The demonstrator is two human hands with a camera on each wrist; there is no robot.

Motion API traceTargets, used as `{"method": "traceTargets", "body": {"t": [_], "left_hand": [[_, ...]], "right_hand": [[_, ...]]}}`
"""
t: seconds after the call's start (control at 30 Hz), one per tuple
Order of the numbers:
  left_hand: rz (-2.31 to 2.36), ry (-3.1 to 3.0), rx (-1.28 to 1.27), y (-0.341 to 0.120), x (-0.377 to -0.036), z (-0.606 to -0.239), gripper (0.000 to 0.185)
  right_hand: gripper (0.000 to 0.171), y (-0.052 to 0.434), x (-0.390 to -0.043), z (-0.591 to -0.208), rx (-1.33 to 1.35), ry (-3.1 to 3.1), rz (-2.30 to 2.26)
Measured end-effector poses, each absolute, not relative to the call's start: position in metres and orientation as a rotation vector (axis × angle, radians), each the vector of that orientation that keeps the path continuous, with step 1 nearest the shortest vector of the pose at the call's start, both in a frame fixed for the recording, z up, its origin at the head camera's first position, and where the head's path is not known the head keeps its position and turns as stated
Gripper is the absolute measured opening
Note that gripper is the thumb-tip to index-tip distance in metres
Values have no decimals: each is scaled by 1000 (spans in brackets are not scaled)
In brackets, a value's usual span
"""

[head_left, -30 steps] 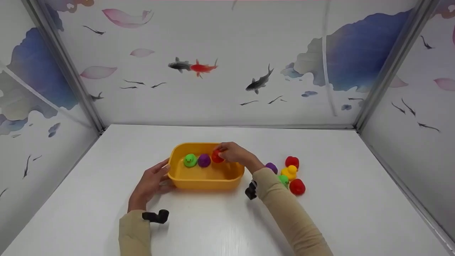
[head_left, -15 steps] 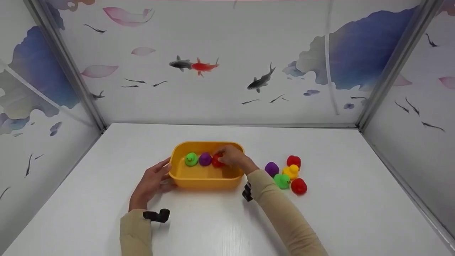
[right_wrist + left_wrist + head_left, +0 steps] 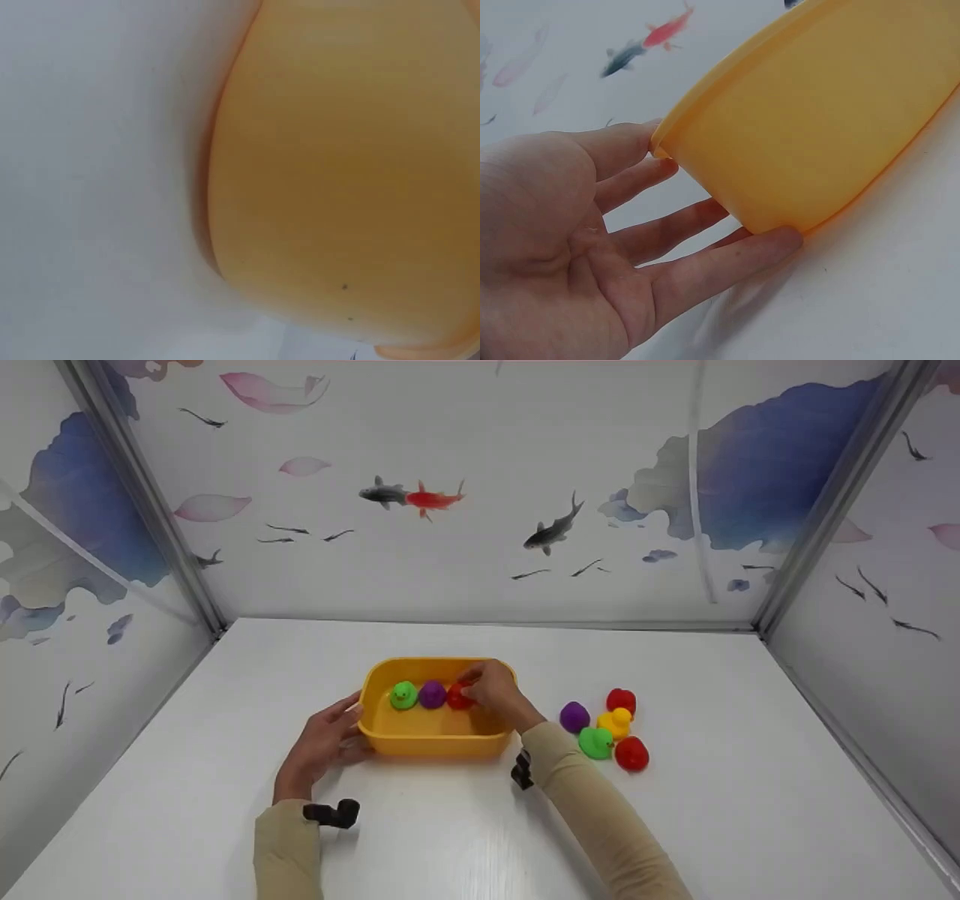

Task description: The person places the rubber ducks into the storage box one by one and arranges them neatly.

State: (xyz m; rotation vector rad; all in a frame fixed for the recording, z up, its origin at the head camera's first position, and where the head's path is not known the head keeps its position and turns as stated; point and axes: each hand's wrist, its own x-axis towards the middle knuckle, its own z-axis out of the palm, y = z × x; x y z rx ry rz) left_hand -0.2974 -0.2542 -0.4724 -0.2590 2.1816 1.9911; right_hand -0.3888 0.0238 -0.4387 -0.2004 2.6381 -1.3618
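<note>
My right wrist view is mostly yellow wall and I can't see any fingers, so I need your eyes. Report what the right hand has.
Observer: The right hand grips a red toy inside the tub.
Operator: Tell me what sits nearest that toy in there.
Observer: A purple toy, just left of it in the head view.
Operator: Now give me the left hand.
Observer: The left hand touches the tub's left end with its fingertips.
</note>
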Motion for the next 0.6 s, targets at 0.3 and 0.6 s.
{"method": "traceTargets", "body": {"t": [0.3, 0.6], "left_hand": [[1933, 2215, -266, -253, -296, -471, 56], [1933, 2193, -266, -253, -297, -471, 59]], "right_hand": [[23, 24, -387, -436, -165, 2579, -1378], [28, 19, -381, -433, -102, 2529, -1350]]}}
